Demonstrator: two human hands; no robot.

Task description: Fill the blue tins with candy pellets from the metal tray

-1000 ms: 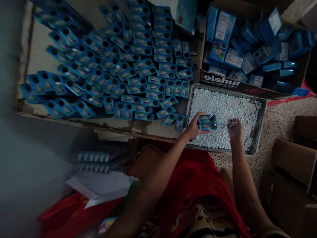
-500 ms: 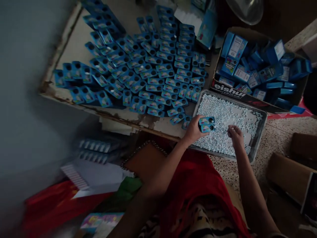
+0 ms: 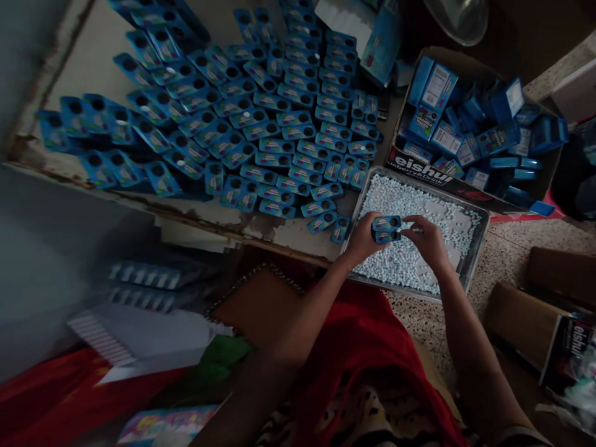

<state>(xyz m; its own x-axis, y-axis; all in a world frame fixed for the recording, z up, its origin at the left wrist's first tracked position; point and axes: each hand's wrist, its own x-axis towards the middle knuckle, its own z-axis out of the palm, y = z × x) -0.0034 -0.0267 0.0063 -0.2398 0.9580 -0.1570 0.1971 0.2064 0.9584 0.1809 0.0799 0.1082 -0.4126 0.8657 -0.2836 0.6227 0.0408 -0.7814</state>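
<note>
Left hand (image 3: 362, 241) grips two blue packs (image 3: 386, 228), right hand (image 3: 426, 241) pinches their end; the carton (image 3: 419, 166) just beyond reads "eishu".

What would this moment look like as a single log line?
left hand: holds two blue boxes | right hand: fingertips at their end | below: metal tray of pale pellets

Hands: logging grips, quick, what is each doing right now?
Left hand: closed on small blue boxes above the tray.
Right hand: fingertips at the boxes' end; grip cannot be told.
</note>
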